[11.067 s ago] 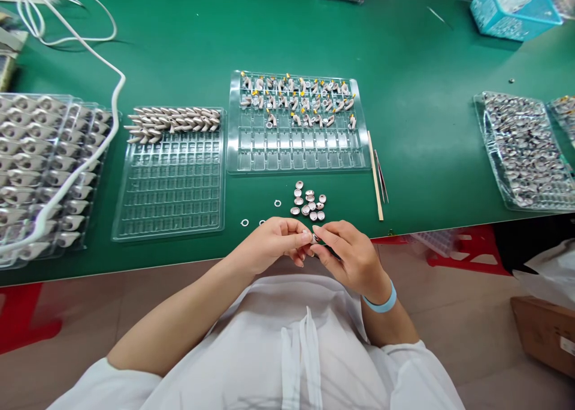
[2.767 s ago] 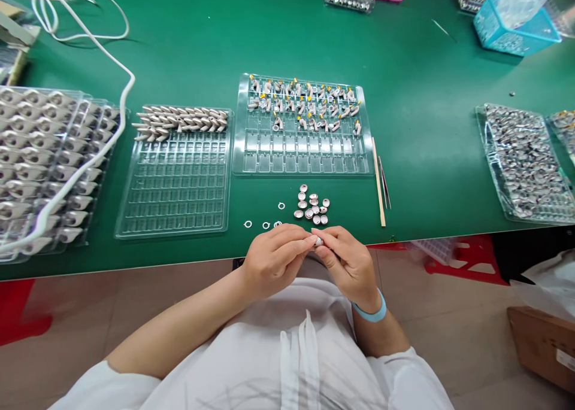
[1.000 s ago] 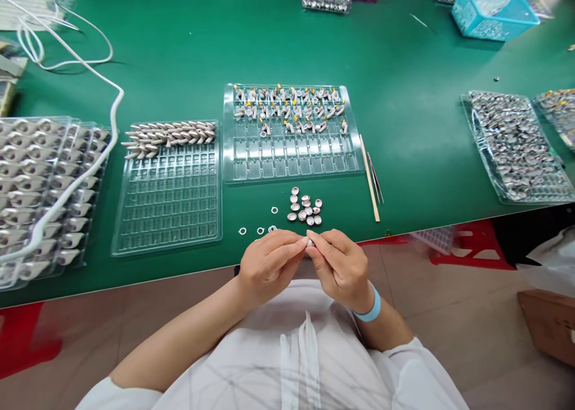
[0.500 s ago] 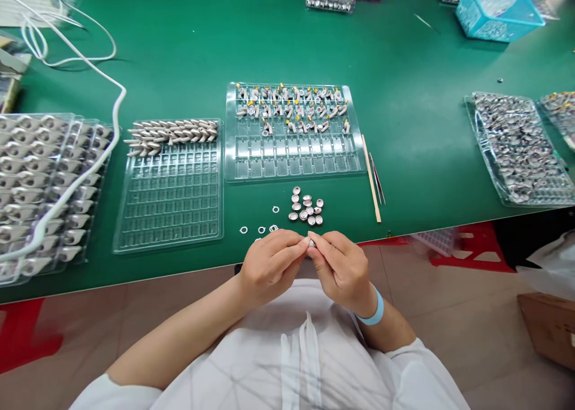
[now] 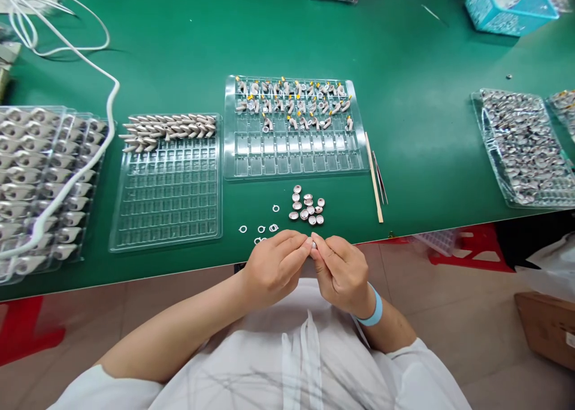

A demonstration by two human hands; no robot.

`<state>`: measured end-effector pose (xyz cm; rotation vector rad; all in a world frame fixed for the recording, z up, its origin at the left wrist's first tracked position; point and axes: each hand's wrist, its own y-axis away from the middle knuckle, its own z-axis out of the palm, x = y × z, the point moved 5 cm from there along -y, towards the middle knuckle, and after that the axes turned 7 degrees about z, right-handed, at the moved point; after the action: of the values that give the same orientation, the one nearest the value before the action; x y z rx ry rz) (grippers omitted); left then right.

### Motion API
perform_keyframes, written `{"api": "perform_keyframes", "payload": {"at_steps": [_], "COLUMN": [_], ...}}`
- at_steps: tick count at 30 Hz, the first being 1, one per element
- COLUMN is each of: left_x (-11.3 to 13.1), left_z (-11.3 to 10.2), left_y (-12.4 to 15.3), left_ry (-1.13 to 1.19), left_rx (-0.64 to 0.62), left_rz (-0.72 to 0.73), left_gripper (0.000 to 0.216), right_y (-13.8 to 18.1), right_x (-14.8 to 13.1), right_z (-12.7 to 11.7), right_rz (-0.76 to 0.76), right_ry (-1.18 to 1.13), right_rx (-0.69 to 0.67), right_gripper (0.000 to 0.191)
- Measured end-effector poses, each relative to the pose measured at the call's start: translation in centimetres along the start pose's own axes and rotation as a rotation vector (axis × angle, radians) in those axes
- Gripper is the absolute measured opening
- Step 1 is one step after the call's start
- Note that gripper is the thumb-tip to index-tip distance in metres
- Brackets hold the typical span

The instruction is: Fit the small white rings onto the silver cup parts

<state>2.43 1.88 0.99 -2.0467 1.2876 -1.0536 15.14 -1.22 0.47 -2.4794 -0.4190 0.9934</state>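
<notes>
Together, the left hand [image 5: 275, 269] and right hand [image 5: 344, 275] pinch a small part [image 5: 314, 245] near the metal caps [image 5: 310, 210] on the bench [image 5: 431, 158].

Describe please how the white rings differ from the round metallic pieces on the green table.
The white rings look thin and flat with open centres, while the round metallic pieces look thicker and cup-like. The rings are white; the pieces are pinkish silver. The rings lie more spread out, to the left, while the pieces sit in a closer cluster. Both are small, roundish and lie on the green table.
</notes>
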Motion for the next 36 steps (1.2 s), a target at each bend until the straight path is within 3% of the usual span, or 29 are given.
{"api": "perform_keyframes", "payload": {"at_steps": [10,15,25,36], "left_x": [-0.4,-0.8,-1.0,-0.8], "left_z": [0.2,-0.2,-0.8,-0.9], "left_y": [-0.1,-0.9,-1.0,-0.8], "left_ry": [0.012,0.031,0.097,0.122], "left_rx": [0.002,0.037,0.023,0.042], "left_rz": [-0.004,-0.067,-0.079,-0.106], "left_gripper": [0.030,0.026,0.019,0.022], "right_y": [-0.4,-1.0,-0.6,0.2], "right_x": [0.7,1.3,3.2,3.8], "right_z": [0.3,-0.4,0.1,1.4], "right_rz": [0.020,0.177,0.524,0.673], "right_ry": [-0.068,-0.224,-0.693,-0.991], "right_rx": [-0.042,-0.033,-0.200,-0.171], "right_gripper": [0.046,0.038,0.028,0.022]}}
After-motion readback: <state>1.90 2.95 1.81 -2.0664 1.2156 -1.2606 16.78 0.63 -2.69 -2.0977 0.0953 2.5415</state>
